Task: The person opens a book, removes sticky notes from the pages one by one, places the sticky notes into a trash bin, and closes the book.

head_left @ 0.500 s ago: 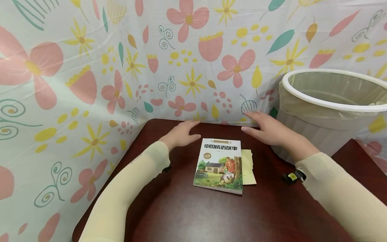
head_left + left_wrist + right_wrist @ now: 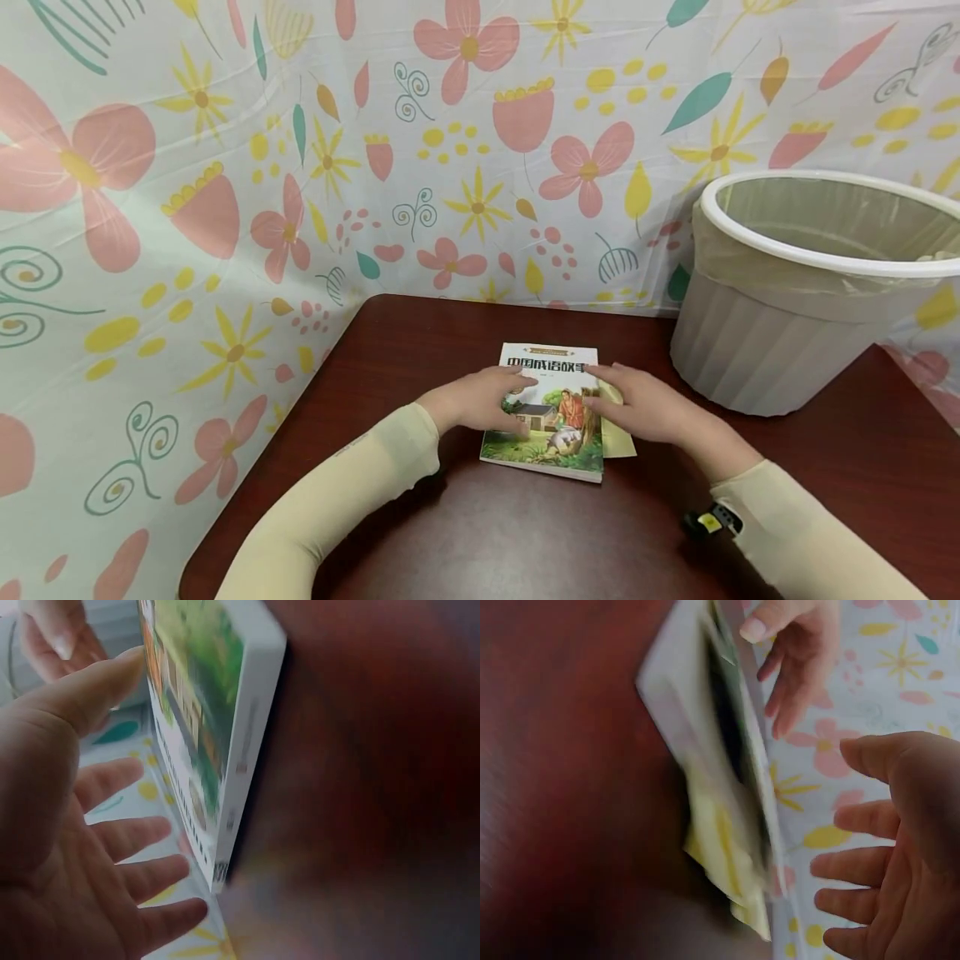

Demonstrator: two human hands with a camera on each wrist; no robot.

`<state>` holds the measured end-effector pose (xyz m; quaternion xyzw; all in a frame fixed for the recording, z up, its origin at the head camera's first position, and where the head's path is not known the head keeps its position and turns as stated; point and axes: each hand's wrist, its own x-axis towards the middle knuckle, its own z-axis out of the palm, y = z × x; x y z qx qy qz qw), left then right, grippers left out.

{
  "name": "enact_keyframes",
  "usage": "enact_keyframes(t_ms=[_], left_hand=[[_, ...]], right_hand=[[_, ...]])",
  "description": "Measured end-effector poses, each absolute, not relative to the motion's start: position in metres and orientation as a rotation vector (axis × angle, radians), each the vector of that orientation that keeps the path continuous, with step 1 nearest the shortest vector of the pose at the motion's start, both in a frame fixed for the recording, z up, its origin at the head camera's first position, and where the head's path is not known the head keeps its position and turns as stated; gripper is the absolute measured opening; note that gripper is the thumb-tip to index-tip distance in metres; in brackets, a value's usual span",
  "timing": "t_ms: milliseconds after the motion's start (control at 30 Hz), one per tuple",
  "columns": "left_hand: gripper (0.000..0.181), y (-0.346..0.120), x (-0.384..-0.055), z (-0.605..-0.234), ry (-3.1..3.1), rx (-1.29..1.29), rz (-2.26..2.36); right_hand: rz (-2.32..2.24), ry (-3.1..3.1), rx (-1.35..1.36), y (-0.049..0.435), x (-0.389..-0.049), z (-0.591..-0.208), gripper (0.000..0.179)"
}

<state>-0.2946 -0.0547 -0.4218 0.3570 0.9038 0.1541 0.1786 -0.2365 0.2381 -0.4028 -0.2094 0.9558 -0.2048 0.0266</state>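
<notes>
A paperback book (image 2: 553, 421) with Chinese lettering and an illustrated cover lies face up on the dark table (image 2: 540, 533). Yellow paper (image 2: 619, 443) sticks out from its right side; in the right wrist view this paper (image 2: 724, 844) shows creased edges. Over the book's left edge is my left hand (image 2: 480, 402), fingers spread and holding nothing. My right hand (image 2: 648, 406) hovers at the right edge, above the yellow paper, its fingers extended. In the left wrist view the book's spine (image 2: 244, 750) faces the camera, with the left fingers apart from one another beside the cover.
A grey bin (image 2: 757, 342) with a white rim and a plastic liner stands at the right on the table. A flower-patterned curtain (image 2: 480, 158) hangs behind the table and along its left side.
Both hands have come down and nearer to the person, from beyond the book's far corners to over its two sides. The book and paper have not moved.
</notes>
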Motion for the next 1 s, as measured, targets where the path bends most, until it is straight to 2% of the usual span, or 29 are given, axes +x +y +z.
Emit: enact_keyframes(t_ms=[333, 1000], left_hand=[[0.08, -0.05, -0.287, -0.427, 2.471, 0.943, 0.481], [0.076, -0.03, -0.293, -0.429, 2.464, 0.883, 0.478]], right_hand=[[-0.671, 2.831, -0.563, 0.227, -0.224, -0.425, 0.067], [-0.86, 2.776, -0.411, 0.235, -0.238, -0.433, 0.065]])
